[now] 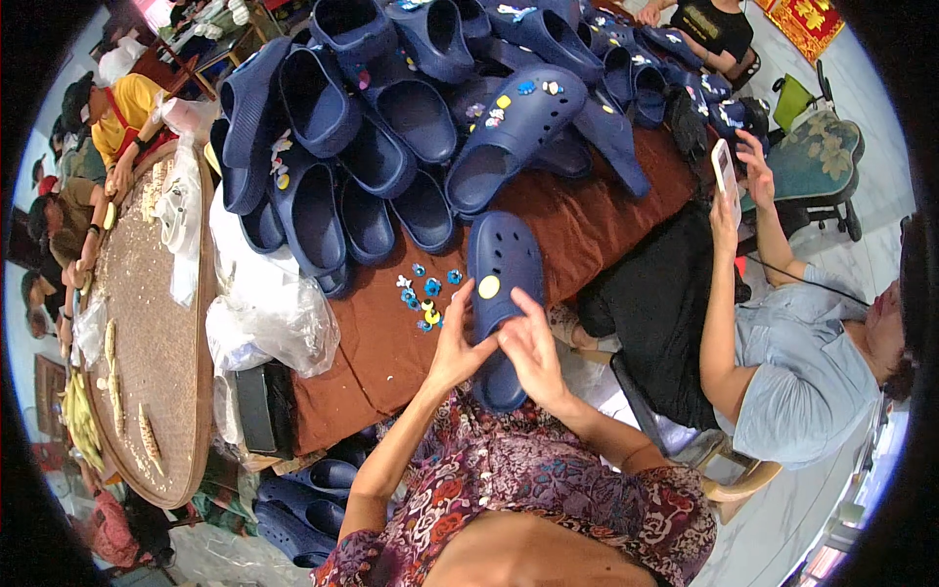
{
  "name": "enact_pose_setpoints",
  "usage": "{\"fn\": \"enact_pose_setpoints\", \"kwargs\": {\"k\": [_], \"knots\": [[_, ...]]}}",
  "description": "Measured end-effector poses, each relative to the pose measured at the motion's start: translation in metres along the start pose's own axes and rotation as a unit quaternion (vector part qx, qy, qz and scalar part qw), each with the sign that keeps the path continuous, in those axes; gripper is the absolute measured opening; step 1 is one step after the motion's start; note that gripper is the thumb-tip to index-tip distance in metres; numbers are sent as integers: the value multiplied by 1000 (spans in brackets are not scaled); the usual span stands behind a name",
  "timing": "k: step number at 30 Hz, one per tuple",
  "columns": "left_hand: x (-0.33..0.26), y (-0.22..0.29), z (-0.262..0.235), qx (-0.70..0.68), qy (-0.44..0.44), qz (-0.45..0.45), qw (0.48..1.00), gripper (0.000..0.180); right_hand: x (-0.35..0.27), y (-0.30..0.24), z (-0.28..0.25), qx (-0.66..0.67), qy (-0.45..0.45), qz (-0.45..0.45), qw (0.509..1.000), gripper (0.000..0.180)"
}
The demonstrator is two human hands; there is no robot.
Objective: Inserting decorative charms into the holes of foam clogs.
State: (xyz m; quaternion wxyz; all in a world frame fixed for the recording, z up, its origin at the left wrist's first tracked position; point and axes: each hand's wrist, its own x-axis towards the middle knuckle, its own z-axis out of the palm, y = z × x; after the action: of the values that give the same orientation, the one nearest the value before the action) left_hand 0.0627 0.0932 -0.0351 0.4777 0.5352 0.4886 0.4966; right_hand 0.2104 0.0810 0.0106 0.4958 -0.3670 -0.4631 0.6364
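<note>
At the near edge of a brown-covered table (587, 235), a person in a patterned floral top works on a single navy foam clog (501, 293), which lies toe away from them, its heel end hanging over the table's edge toward their lap. The left hand (456, 347) braces the clog's left side, fingers partly spread and thumb pressed against the rim; the right hand (533, 357) rests on the strap end with fingers narrowed as if pinching, though what, if anything, sits between the fingertips cannot be told. A round yellow charm (489, 287) is already seated in one of the holes on the clog's upper.

The step in hand appears to be decorating the clog with charms, with most holes yet unfilled. The next move likely calls for picking a piece from the loose scatter of small blue, white and yellow charms (425, 293) lying just left of the clog, then pressing it firmly into a hole while the other hand steadies the shoe.

Beyond, a large heap of navy clogs (411, 108) covers the far table, some already bearing charms. To the left lie crumpled clear plastic bags (274, 313) and a round woven tray (147, 323). At right, a seated person in a pale blue shirt holds up a phone (726, 168).
</note>
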Motion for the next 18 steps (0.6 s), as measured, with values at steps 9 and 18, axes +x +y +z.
{"fn": "enact_pose_setpoints", "kwargs": {"k": [9,18], "knots": [[-90,33,-83,-60,41,-83,994,78,-26,-31,10,-87,-203,119,968,24],[-156,22,-95,-119,325,-62,936,76,73,53,36,-435,-196,-160,864,35]]}}
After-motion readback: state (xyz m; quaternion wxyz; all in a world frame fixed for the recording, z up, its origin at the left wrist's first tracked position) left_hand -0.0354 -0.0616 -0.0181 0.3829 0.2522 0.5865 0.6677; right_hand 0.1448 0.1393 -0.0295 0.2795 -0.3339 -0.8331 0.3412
